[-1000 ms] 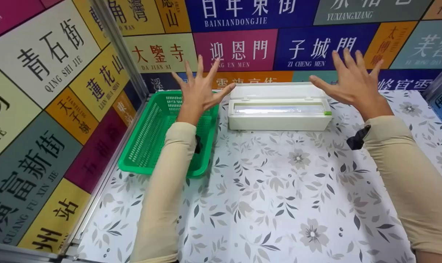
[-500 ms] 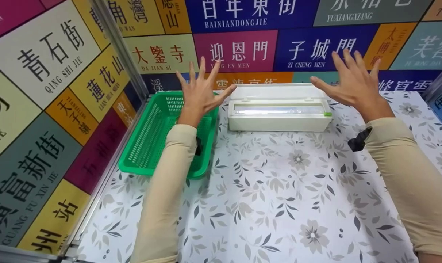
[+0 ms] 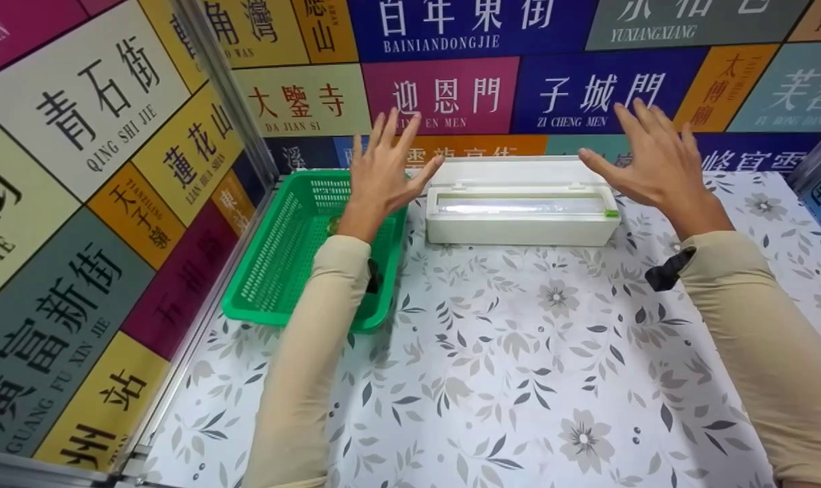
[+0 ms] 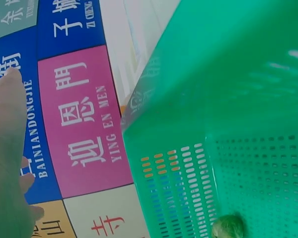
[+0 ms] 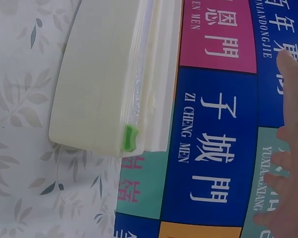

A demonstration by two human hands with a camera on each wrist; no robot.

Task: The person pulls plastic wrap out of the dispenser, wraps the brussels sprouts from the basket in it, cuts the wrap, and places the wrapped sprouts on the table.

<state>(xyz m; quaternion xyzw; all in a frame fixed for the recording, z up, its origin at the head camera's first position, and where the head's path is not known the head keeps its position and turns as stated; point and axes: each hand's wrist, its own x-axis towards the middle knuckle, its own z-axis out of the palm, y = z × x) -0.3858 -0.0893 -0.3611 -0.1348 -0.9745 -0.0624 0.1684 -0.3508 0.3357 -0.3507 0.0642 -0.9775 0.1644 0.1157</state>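
My left hand [image 3: 383, 173] hovers over the back right part of a green plastic basket [image 3: 253, 313], fingers extended and thumb spread. Nothing is in its grasp. Inside the basket, a small round green thing, maybe a vegetable, [image 4: 228, 227] shows low in the left wrist view; in the head view my left wrist partly covers it. A white cling film dispenser [image 3: 522, 232] stands to the right of the basket, lid raised, clear film across its opening. Its green slider [image 5: 130, 138] sits at the right end. My right hand [image 3: 657, 163] is raised beside that end, fingers extended and holding nothing.
The table [image 3: 491, 379] has a white cover with grey flowers and leaves. Colourful panels with printed characters [image 3: 441, 95] form a wall right behind the dispenser, and another panel wall [image 3: 51, 285] with a metal frame borders the left side.
My left hand has shifted slightly right with its fingers closer together, uncovering part of the round green thing. The right hand has dropped slightly, its fingers less spread. Basket and dispenser stay put.
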